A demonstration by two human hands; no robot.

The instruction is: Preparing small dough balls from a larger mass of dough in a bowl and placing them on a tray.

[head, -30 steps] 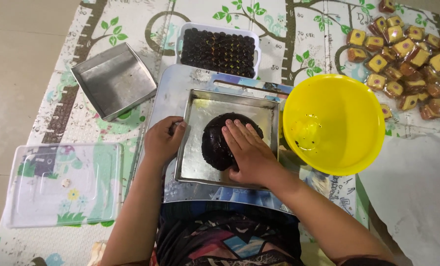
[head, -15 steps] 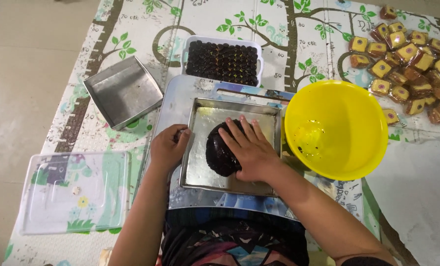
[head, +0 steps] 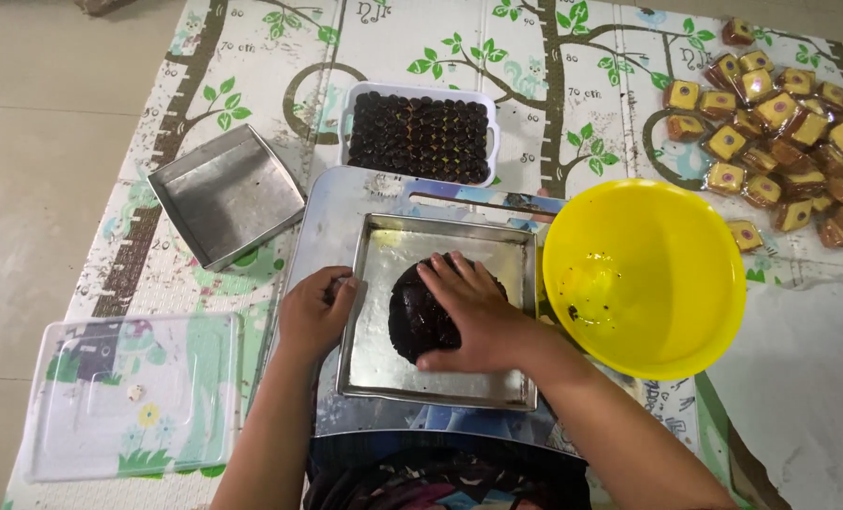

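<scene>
A shallow square metal pan (head: 384, 368) sits on a metal board in front of me. In it lies a dark brown lump of dough (head: 414, 316). My right hand (head: 469, 316) lies flat on the dough, fingers spread, pressing it down. My left hand (head: 316, 312) grips the pan's left rim and holds it steady.
A yellow plastic bowl (head: 643, 274) stands right of the pan. A white tray of small dark balls (head: 420, 137) is behind it. A second metal pan (head: 225, 196) lies at the left, a clear plastic lid (head: 129, 392) near left, and several wrapped sweets (head: 780, 127) far right.
My right hand has stayed on the dough, shifting slightly as it presses. My left hand keeps its hold on the pan's rim. The view has drifted a little.
</scene>
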